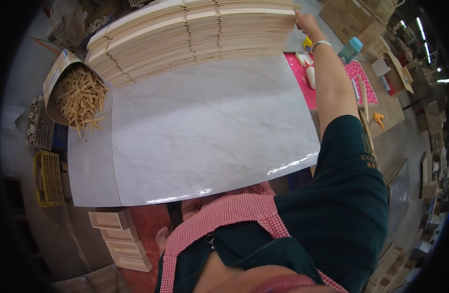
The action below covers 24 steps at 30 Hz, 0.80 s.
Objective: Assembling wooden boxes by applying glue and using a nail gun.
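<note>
Bare right hand (307, 23) is touching a tall stack of pale wooden boards (246, 35)

The stack is standing along the far edge of the grey, marble-patterned desk (210, 117). Whether the grip is grasping, I cannot tell; the left hand is not showing. Uneven pulling could be making the stack slide.

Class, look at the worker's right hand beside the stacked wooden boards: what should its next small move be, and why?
Probably, the right hand should ease an upper board from the stacked wooden boards onto the pale tabletop: the hand is at the stack's right end, and the tabletop extends from the stack toward the worker.
</note>
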Motion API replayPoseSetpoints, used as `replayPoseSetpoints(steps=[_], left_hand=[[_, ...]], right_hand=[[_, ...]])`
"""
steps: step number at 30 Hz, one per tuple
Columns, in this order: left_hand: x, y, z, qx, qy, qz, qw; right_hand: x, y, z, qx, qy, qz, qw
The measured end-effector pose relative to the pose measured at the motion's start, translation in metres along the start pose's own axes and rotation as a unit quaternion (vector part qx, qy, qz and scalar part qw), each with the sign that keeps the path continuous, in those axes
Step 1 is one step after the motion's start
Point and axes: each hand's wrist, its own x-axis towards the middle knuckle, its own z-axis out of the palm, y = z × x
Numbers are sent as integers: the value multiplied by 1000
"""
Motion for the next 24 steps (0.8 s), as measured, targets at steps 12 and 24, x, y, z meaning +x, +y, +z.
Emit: replayPoseSetpoints(steps=[12,24], left_hand=[[-39,35,34,21,90,133,987],[-77,274,246,-89,-69,304,946]], right_hand=[[9,-13,-5,76,-66,23,995],[-50,-24,-37,268,-43,93,958]])
